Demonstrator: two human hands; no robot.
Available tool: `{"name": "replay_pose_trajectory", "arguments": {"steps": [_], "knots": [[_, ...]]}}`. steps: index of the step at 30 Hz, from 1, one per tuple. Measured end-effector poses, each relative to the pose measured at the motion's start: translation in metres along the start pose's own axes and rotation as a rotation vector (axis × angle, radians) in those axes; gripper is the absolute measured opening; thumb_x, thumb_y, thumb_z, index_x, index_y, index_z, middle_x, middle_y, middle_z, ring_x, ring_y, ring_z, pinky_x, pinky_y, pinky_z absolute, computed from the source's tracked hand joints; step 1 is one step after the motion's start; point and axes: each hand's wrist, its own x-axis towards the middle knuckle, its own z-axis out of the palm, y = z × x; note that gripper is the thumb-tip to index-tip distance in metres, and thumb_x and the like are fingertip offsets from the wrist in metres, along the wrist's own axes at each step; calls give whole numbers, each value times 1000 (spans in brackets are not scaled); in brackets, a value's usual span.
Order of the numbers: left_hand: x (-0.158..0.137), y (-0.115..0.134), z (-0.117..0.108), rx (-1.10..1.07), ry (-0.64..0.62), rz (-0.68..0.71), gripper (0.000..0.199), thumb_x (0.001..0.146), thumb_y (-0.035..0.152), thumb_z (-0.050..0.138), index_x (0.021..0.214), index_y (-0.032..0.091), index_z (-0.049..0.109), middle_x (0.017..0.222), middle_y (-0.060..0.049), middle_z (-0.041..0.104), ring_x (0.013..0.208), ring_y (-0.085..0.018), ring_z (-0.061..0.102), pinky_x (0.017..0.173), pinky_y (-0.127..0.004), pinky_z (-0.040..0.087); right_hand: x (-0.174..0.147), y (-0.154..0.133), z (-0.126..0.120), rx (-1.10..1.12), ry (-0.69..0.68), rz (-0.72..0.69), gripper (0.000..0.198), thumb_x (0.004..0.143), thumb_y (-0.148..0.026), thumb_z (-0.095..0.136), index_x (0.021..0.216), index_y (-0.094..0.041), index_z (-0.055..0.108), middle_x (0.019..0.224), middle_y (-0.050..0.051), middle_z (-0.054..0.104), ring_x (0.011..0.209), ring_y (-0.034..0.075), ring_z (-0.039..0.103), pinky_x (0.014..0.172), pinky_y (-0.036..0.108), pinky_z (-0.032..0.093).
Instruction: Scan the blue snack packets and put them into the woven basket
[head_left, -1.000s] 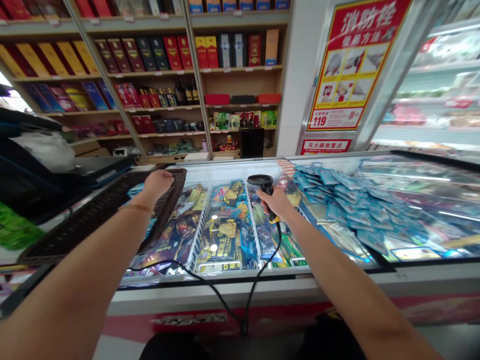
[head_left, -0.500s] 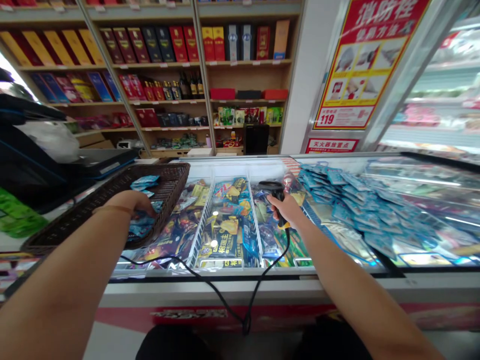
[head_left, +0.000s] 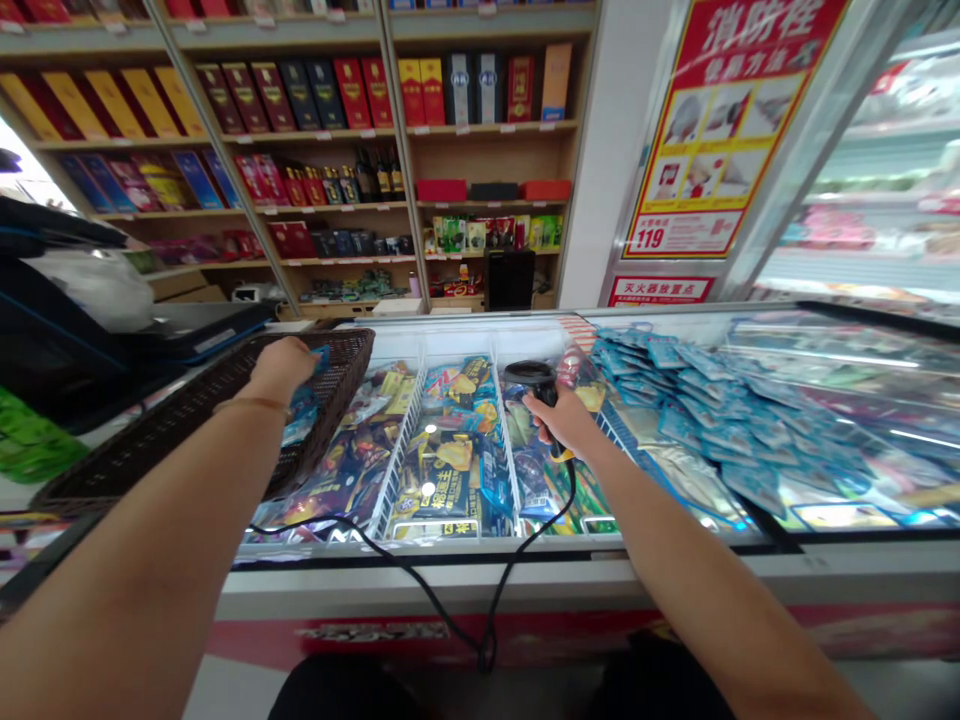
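At the left edge, a green bag (head_left: 34, 440) is cut off, and so is a big black machine (head_left: 52, 310) behind it. A white, crinkly thing (head_left: 97, 285) sits by the machine, and it is hard to make out. Next comes a long brown basket (head_left: 341, 400) at the left end of the freezer (head_left: 540, 575). The left arm hides part of it. Blue packets (head_left: 300, 415) lie inside, partly tucked behind the hand and arm.

The left hand (head_left: 281, 368) is over the basket with its fingers curled. A bit of blue packet shows just past them. The fingertips are hidden, so I cannot tell if they pinch it.

A black cord (head_left: 484, 655) loops down the front, and its left end goes out of sight by the left arm. Under the shiny glass are snack bags (head_left: 454, 460), with bright spots covering some of the words. Two dark knees (head_left: 337, 690) are cut off at the bottom.

The right hand (head_left: 566, 415) is wrapped tight around the handle of a black scanner (head_left: 530, 373), above the glass. The fingers cover most of the handle.

Farther right, a big heap of blue packets (head_left: 720, 410) lies on the freezer. The cold shelves (head_left: 885, 210) at the right edge are blurry and cut off.
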Motion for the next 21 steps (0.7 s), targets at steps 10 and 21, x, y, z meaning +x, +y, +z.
{"name": "replay_pose_trajectory", "arguments": {"steps": [10, 21], "knots": [[-41, 77, 33, -858, 35, -156, 19, 98, 21, 53, 82, 18, 44, 78, 2, 48, 72, -12, 54, 87, -47, 57, -4, -3, 1, -119, 7, -42, 26, 85, -41, 70, 91, -21, 54, 58, -4, 58, 37, 14, 57, 38, 23, 45], [-164, 129, 163, -1313, -215, -249, 16, 79, 23, 72, 90, 17, 62, 74, -2, 62, 77, -17, 65, 73, -34, 60, -15, -14, 3, -119, -5, -134, 28, 84, -43, 68, 90, -21, 52, 59, -4, 57, 39, 13, 58, 40, 22, 46]]}}
